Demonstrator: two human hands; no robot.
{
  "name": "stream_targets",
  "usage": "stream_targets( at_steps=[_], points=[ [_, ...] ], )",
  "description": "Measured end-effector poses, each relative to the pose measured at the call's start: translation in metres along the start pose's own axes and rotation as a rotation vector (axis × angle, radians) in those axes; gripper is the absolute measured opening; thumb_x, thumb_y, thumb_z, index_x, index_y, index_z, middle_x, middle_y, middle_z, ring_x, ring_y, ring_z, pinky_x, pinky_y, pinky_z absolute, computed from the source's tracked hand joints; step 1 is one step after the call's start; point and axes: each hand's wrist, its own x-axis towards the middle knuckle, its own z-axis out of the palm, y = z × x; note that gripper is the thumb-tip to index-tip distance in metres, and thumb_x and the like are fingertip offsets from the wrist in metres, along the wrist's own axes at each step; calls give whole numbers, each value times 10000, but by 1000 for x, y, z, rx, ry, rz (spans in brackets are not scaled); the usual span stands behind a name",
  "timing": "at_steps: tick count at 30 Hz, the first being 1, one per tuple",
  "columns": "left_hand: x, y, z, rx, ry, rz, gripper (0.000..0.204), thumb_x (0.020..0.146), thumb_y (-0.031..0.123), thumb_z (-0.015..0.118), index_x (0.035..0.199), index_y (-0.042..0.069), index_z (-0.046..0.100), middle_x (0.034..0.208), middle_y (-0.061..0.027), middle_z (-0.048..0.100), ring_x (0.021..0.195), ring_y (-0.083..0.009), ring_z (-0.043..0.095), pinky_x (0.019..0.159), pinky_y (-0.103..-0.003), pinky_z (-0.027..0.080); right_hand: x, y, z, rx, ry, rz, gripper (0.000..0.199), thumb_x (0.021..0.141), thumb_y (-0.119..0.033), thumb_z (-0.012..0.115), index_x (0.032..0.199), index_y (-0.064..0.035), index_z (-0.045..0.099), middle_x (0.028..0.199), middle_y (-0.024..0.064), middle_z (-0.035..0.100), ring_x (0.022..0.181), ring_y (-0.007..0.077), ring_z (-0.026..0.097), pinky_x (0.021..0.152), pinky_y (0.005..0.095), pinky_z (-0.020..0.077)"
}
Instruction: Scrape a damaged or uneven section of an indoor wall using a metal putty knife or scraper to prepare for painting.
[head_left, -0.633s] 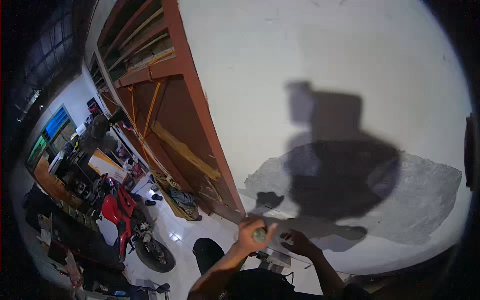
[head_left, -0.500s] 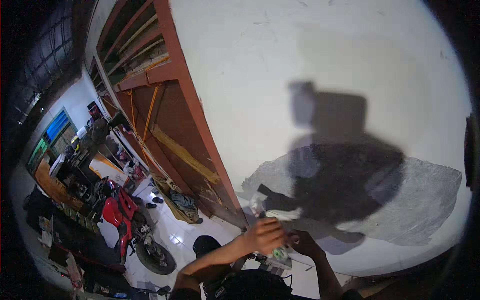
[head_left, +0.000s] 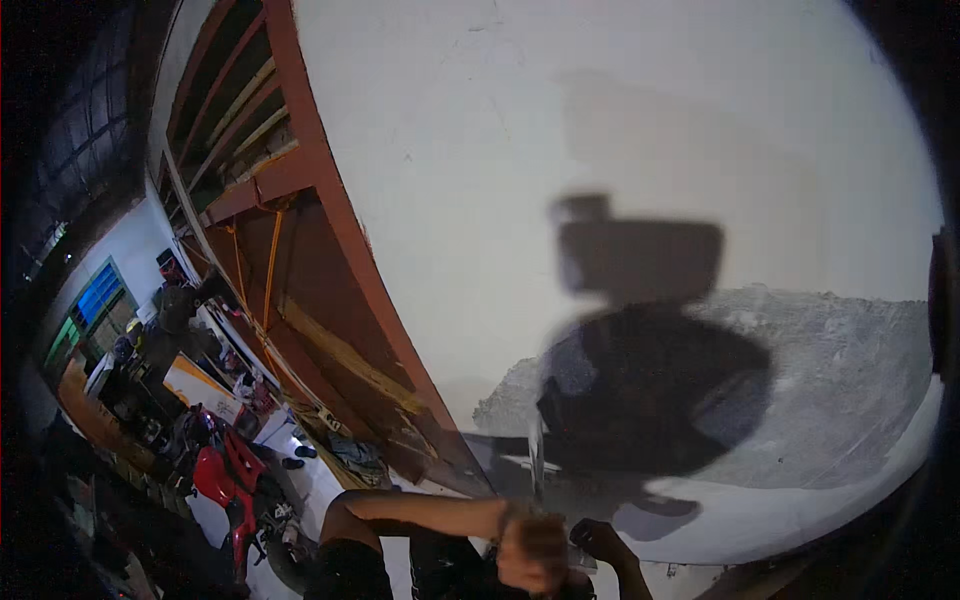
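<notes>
The white wall (head_left: 440, 130) fills the far and right side, with a rough grey patch (head_left: 850, 390) low on it and a person's dark shadow (head_left: 650, 400) across both. A red-brown door frame (head_left: 320, 160) slants down at the left, and a red motorcycle (head_left: 212, 477) stands well apart, farther left. At the near edge, the left hand (head_left: 533, 553) is blurred but looks curled tight, seemingly grasping the near end of a pale, narrow blade-like tool (head_left: 537, 455). That tool lies on the far side of the left hand, its long axis running almost straight away from it, toward the wall; whether its tip touches the wall cannot be told. The right hand (head_left: 602, 543), just right of the left one, is farther from the tool, its fingers bent; whether it grasps anything is unclear.
</notes>
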Motion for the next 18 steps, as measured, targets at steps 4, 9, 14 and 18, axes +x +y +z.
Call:
stream_targets(
  at_steps=[4, 9, 14, 18],
  points=[
    [-53, -18, -6, -213, -358, -363, 265, 650, 288, 584, 749, 44, 556, 648, -67, 531, 578, -173, 542, 541, -347, 474, 7, 10, 14, -27, -128, 99, 125, 744, -167, 520, 816, -85, 583, 866, 99, 582, 820, 262, 557, 647, 368, 470],
    [-135, 58, 39, 232, -537, 535, 165, 705, 170, 537, 761, 20, 577, 694, -52, 538, 671, -220, 550, 662, -325, 470, 19, 23, 40, -206, -106, 101, 155, 726, -177, 566, 793, -41, 597, 768, 117, 622, 740, 254, 606, 660, 365, 467],
    [-48, -10, -24, 47, -245, -230, 215, 820, 155, 459, 945, 12, 559, 848, -72, 552, 788, -193, 539, 723, -315, 463, 9, 36, 72, -131, 67, -38, 121, 725, -130, 527, 806, -52, 572, 780, 105, 569, 728, 248, 566, 601, 368, 462],
    [-49, -35, -26, 34, -76, -142, 188, 779, 193, 507, 791, 19, 576, 663, -31, 524, 597, -160, 521, 585, -283, 453, 3, 48, 87, -460, -229, 79, 183, 732, -169, 543, 845, -26, 548, 773, 108, 565, 731, 235, 566, 624, 346, 457]
  ],
)
